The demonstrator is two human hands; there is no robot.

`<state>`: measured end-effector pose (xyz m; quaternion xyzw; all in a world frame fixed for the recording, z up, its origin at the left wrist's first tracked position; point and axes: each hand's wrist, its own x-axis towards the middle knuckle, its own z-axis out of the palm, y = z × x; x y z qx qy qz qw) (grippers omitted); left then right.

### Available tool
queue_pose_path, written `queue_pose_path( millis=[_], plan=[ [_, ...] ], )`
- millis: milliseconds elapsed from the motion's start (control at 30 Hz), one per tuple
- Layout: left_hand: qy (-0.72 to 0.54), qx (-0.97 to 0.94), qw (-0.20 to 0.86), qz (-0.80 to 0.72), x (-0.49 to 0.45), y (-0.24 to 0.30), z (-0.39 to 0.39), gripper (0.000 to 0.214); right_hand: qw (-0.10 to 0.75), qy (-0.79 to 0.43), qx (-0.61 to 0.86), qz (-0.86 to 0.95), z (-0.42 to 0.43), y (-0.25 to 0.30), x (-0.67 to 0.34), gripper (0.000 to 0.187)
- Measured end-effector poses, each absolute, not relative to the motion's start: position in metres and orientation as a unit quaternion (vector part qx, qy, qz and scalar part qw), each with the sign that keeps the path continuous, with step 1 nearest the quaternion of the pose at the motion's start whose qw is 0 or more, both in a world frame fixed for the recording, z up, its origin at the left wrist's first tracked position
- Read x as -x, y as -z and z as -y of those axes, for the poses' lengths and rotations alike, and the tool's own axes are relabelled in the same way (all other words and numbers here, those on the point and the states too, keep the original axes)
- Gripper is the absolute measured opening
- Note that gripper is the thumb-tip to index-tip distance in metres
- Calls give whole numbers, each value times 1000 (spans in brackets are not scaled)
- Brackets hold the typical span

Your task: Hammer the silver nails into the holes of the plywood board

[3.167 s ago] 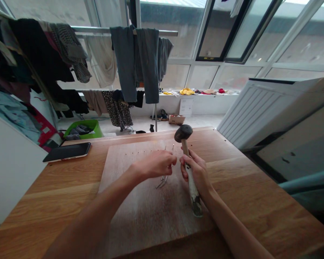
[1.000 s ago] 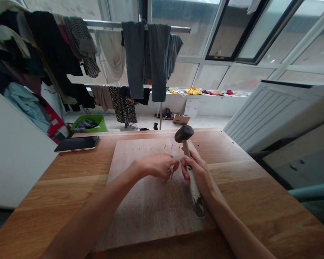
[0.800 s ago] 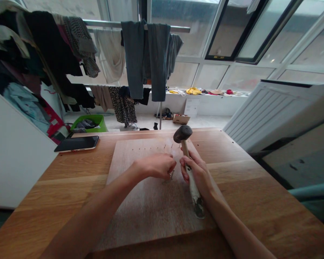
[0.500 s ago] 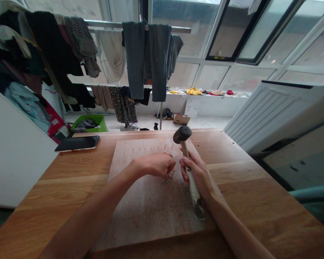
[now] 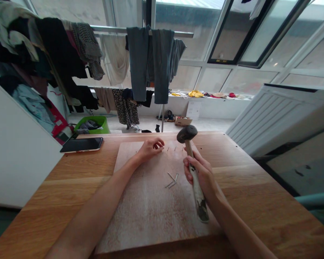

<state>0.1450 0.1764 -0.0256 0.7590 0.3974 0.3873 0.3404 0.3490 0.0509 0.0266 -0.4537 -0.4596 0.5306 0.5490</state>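
Note:
My right hand point(image 5: 199, 167) is wrapped around the pale, worn handle of a hammer point(image 5: 187, 134), its dark head up. The hammer is held above the right side of a whitish wooden board point(image 5: 135, 201). Near the board's far edge, my left hand point(image 5: 152, 148) has its fingers pinched together on a nail, which is mostly hidden by the fingertips. Just right of it, several nails point(image 5: 175, 148) stand in a row in the board. A small group of loose nails point(image 5: 172, 181) lies in the middle of the board.
The board rests on a wooden table point(image 5: 70, 187). A phone point(image 5: 82, 144) lies at its far left corner. Beyond the table are a green basket point(image 5: 105, 125), a rack of hanging clothes point(image 5: 162, 64) and a cardboard box point(image 5: 183, 121). A white panelled piece point(image 5: 280, 111) stands at the right.
My left hand has moved from the loose nails to the far edge, left of the standing nails. The loose nails are now uncovered. My right hand keeps holding the hammer in nearly the same place.

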Motion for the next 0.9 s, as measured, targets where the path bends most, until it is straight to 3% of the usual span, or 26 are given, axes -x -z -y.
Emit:
queue_pose_path(
  millis=[167,567,900],
  plan=[
    [-406,-762,315,-394,-144,26,-175,6,594,-545,414,424,-59,-42,-326,16],
    [-413,-768,276,-404,-141,30,-176,7,577,-584,421,385,-60,-13,-321,30],
    [-406,-782,277,-383,-141,27,-171,7,559,-592,411,410,-58,-12,-319,28]
  ],
)
